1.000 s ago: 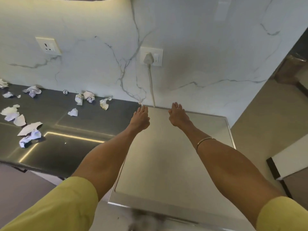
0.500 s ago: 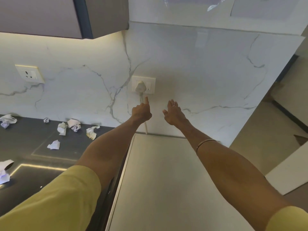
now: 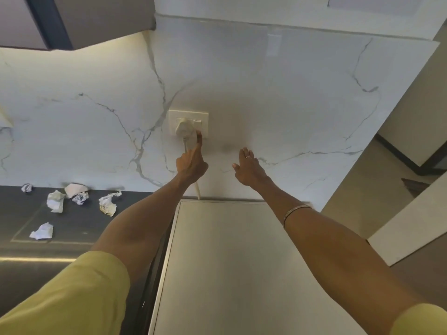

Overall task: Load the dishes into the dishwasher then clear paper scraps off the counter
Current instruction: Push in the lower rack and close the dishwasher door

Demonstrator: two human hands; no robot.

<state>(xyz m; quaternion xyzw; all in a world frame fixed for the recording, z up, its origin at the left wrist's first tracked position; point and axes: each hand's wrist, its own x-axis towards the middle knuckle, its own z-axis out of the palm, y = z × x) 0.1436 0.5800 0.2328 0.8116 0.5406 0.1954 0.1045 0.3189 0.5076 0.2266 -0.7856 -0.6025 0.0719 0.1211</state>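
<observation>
Here, head view: left hand (image 3: 191,164) reaches up to the wall socket (image 3: 188,123), index finger straight with its tip at the switch on the plate's right side, other fingers curled under, holding nothing. A white plug (image 3: 184,128) sits in the socket; its cord (image 3: 197,189) drops straight down behind the left hand to the back edge of the dishwasher top (image 3: 217,262). Right hand (image 3: 248,169) hovers near the marble wall (image 3: 278,105), fingers straight and loose, gripping nothing, a ring on 1 finger, a bangle (image 3: 296,211) on the forearm. The dishwasher top's long axis runs from the camera toward the wall. About 6 paper scraps (image 3: 107,204) lie crumpled on the dark counter (image 3: 79,228) left of the dishwasher, most near the wall. Yellow sleeves (image 3: 72,298) cover both upper arms.
</observation>
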